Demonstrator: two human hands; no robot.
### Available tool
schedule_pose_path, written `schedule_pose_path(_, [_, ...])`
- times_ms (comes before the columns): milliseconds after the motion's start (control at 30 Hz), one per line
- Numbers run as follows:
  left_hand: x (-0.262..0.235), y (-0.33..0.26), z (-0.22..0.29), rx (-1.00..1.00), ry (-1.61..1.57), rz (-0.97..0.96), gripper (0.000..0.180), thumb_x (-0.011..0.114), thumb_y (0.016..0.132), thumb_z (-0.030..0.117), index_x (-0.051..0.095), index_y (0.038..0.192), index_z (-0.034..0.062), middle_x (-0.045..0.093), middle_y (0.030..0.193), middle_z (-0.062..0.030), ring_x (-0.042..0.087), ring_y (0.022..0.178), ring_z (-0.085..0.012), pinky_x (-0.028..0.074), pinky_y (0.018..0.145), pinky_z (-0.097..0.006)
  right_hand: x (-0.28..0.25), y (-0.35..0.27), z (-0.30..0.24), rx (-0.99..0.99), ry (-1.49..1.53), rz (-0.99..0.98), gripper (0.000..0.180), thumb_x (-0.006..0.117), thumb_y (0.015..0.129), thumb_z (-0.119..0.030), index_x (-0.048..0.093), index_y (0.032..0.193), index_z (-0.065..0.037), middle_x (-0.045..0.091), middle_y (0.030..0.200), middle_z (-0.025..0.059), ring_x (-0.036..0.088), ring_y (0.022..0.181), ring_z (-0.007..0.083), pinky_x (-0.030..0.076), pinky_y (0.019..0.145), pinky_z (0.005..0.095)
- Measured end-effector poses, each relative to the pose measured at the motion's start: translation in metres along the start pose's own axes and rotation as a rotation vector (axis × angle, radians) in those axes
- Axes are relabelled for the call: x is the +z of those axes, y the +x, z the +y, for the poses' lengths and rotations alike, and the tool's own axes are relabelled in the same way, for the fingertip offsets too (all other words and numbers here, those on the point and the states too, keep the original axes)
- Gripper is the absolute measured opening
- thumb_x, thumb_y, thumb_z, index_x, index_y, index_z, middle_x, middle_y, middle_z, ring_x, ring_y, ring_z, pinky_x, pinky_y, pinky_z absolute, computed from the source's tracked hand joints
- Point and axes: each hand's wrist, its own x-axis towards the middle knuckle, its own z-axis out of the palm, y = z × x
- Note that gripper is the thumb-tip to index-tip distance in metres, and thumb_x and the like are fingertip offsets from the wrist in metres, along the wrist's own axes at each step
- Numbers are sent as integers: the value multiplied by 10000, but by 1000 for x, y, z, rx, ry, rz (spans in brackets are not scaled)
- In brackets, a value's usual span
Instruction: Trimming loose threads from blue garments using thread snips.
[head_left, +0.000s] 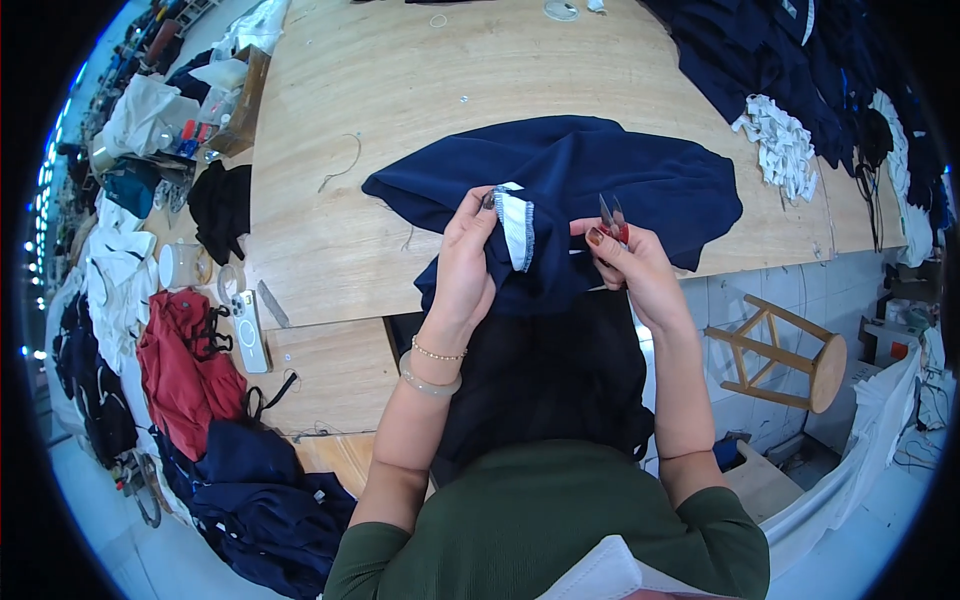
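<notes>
A navy blue garment is spread over the near part of the wooden table, its close end raised toward me. My left hand pinches this end, where a white fabric piece with a dark stitched edge shows. In my right hand is a small pair of thread snips with red handles, the blades pointing up and apart. The snips are just right of the white piece, not touching it. Part of the garment hangs over the table's front edge near my lap.
The wooden table has a loose thread on it. To the left are a red cloth item, a white phone and a mug. White strips and navy garments lie far right; a wooden stool lies tilted below.
</notes>
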Motion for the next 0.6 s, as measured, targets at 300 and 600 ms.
schedule_pose_path(300, [-25, 2, -16, -324, -639, 4, 300, 377, 1035, 216, 578, 1159, 32, 662, 1123, -105, 643, 1033, -213, 507, 949, -360, 41, 3, 7, -489, -58, 255, 182, 681, 893, -153, 604, 982, -14, 530, 825, -10, 521, 778, 49, 419, 690, 187])
schedule_pose_path(600, [-22, 0, -12, -382, -851, -147, 357, 392, 1033, 276, 609, 1143, 16, 664, 1138, -122, 640, 1043, -235, 500, 955, -379, 39, -1, 13, -685, -509, 287, 268, 786, 730, -15, 575, 889, 31, 566, 848, 66, 577, 766, 129, 461, 678, 227])
